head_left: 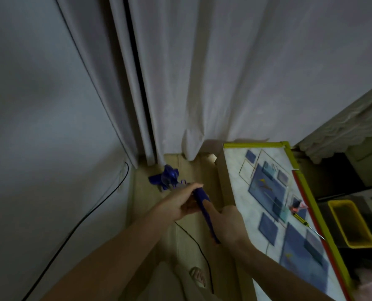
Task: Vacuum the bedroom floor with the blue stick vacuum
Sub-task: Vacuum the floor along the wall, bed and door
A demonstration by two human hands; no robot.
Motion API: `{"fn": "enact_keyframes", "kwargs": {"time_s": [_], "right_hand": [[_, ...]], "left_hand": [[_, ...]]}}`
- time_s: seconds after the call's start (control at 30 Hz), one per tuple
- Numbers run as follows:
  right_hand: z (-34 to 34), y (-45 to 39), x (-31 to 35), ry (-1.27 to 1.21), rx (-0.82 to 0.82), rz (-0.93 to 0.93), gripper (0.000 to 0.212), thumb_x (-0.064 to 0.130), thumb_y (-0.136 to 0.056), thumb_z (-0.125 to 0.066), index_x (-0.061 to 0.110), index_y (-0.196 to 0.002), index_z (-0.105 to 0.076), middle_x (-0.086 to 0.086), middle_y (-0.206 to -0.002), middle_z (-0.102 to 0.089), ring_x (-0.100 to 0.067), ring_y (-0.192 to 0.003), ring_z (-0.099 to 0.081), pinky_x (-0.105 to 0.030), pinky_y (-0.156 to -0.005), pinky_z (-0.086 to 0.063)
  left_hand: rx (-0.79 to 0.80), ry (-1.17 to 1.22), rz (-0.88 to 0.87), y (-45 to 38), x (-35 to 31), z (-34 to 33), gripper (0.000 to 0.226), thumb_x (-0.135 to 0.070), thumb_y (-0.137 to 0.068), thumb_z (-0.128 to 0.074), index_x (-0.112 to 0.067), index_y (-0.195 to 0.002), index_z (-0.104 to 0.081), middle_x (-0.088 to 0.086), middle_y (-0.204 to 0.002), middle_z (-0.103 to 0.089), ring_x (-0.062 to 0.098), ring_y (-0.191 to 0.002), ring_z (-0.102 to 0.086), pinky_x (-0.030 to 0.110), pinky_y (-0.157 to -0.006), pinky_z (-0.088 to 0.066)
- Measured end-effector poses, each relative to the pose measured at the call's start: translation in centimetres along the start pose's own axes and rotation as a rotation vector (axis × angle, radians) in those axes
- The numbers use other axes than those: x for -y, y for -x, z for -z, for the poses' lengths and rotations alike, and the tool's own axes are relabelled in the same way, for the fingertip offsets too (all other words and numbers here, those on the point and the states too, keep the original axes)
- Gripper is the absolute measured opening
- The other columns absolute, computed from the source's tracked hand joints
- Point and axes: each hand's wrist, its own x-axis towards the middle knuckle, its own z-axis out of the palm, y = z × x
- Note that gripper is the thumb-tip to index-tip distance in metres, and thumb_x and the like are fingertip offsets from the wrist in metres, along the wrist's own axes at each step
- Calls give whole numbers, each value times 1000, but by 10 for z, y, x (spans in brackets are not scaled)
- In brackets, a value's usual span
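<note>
The blue stick vacuum [169, 176] stands on the pale wood floor [147, 198] in the corner below the curtain. Its blue handle [203, 208] runs back toward me. My left hand [181, 203] holds the handle higher up, nearer the body, its fingers lying along the left side. My right hand [228, 222] grips the lower end of the handle, thumb on top. The vacuum's floor head is hidden behind its body and my left hand.
A white curtain [202, 83] hangs ahead and a white wall [39, 127] with a black cable [89, 213] closes the left. A table [241, 192] with a patterned top and yellow edge stands right, holding a screwdriver [306, 224]. A yellow bin [350, 222] sits beyond. My bare foot [199, 276] is below.
</note>
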Motion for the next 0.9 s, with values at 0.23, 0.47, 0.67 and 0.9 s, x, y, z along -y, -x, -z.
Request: {"fn": "enact_keyframes", "kwargs": {"time_s": [0.23, 0.47, 0.67, 0.9], "right_hand": [[-22, -12, -1, -183, -59, -66, 42, 44, -96, -52, 6, -82, -62, -9, -68, -67, -10, -45, -59, -24, -47, -50], [-68, -63, 9, -190, -47, -117, 48, 53, -96, -46, 8, -98, -62, -7, -83, -70, -18, -66, -69, -32, -60, -60], [-41, -79, 24, -166, 114, -184, 49, 50, -101, -35, 6, -91, -55, -5, -65, -57, -13, -47, -54, -22, -42, -43], [-15, -63, 5, -209, 137, -183, 41, 47, -101, -40, 11, -83, -51, -4, -65, -56, -12, -49, -53, -28, -54, -50]], "left_hand": [[-11, -175, 23, -7, -20, -1, 34, -28, -86, -70, -2, -106, -62, 13, -82, -74, 22, -73, -72, 29, -57, -56], [-135, -263, -95, -41, -40, 17, 34, -41, -93, -58, -8, -95, -62, 8, -84, -67, 19, -74, -63, 29, -69, -51], [-153, -209, -137, -58, -45, 8, 44, -39, -90, -64, -3, -114, -63, 8, -86, -70, 21, -76, -66, 31, -67, -54], [-4, -206, -22, -53, -31, 2, 39, -38, -85, -70, -4, -104, -64, 7, -80, -73, 18, -73, -71, 29, -60, -54]]}}
